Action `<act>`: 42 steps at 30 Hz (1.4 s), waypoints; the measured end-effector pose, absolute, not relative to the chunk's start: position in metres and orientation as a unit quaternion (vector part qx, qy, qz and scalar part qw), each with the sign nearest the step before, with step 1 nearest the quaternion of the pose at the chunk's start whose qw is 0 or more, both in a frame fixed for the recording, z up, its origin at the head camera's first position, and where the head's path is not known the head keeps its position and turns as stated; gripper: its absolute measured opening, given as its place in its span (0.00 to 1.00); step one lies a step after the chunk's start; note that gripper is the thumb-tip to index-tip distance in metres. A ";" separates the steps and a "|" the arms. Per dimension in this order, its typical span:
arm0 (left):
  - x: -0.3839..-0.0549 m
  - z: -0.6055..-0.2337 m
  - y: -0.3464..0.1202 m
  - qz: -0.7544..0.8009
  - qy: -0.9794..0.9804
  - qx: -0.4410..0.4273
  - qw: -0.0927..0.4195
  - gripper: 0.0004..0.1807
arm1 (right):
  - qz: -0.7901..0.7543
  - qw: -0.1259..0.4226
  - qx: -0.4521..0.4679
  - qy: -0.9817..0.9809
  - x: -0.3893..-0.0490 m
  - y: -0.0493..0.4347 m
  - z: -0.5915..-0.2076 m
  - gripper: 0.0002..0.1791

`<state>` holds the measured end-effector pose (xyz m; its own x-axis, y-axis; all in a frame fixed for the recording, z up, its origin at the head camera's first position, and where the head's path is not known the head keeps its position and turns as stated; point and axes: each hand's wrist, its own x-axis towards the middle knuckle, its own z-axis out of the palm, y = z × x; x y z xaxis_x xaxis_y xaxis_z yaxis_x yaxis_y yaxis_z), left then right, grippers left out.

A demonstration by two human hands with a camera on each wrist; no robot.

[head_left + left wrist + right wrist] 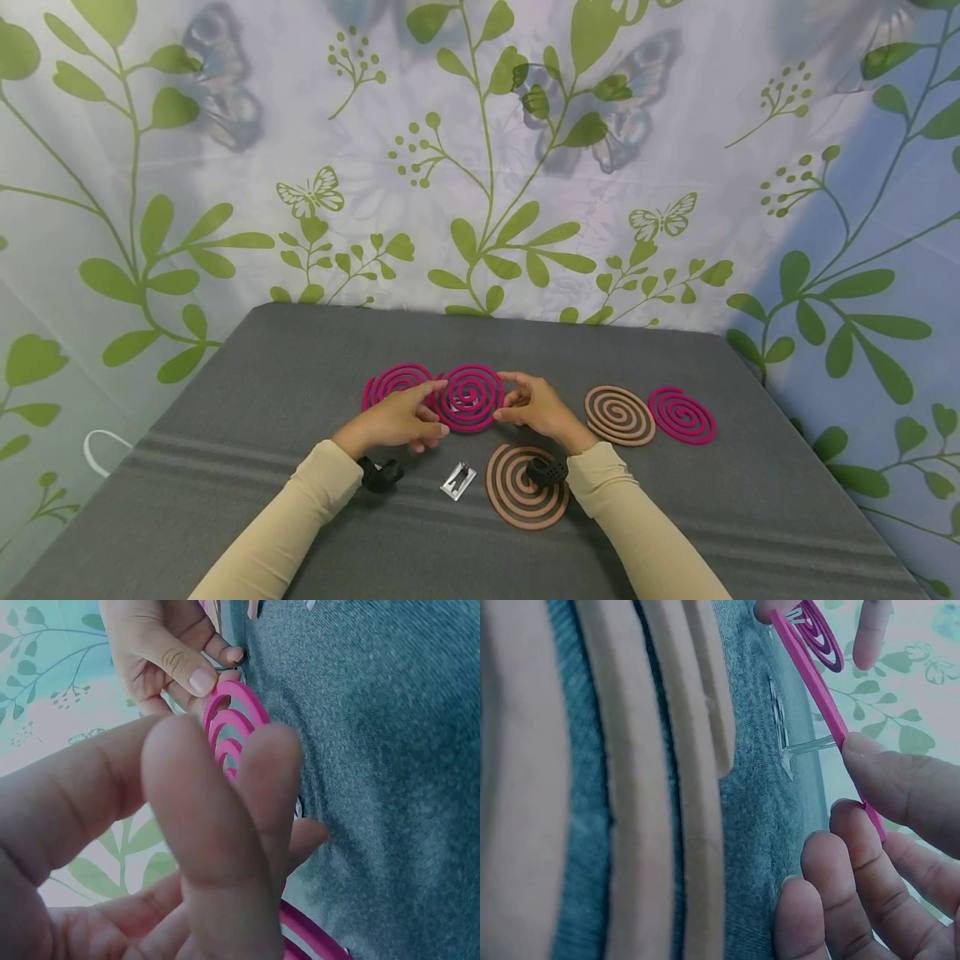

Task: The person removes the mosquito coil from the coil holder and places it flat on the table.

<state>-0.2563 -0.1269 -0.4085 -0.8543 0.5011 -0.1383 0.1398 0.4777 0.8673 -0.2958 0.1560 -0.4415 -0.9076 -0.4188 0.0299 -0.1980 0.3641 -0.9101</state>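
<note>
A pink mosquito coil point(470, 393) is raised above the table over a metal coil stand point(784, 746), whose prong reaches toward it. My right hand point(540, 408) pinches the coil's right edge between thumb and fingers. At its left edge is my left hand point(397, 419), fingers spread apart; one fingertip appears to touch the rim. A second pink coil point(397, 377) sits behind the left hand, partly hidden by it. Below the hands lie a loose metal stand point(450, 487) and a brown coil point(517, 512), partly covered by the right wrist strap.
Toward the right lie another brown coil point(618, 415) and another pink coil point(682, 415). All of this is on a grey cloth-covered table point(337, 533). Behind it hangs a leaf-patterned curtain point(420, 250). A white loop point(93, 450) shows beyond the left edge.
</note>
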 end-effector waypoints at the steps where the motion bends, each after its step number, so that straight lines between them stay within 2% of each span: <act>1: -0.257 -0.408 -0.127 0.476 0.838 0.190 0.190 0.44 | -0.534 0.104 -0.189 0.817 -0.295 0.156 -0.441 0.38; 16: -0.260 -0.406 -0.127 0.506 0.825 0.160 0.195 0.48 | -0.538 0.083 -0.191 0.816 -0.288 0.164 -0.430 0.39; 29: -0.262 -0.404 -0.125 0.519 0.818 0.173 0.176 0.48 | -0.521 0.067 -0.202 0.827 -0.278 0.175 -0.417 0.41; 42: -0.255 -0.401 -0.119 0.524 0.818 0.197 0.136 0.46 | -0.552 0.102 -0.239 0.792 -0.269 0.191 -0.411 0.46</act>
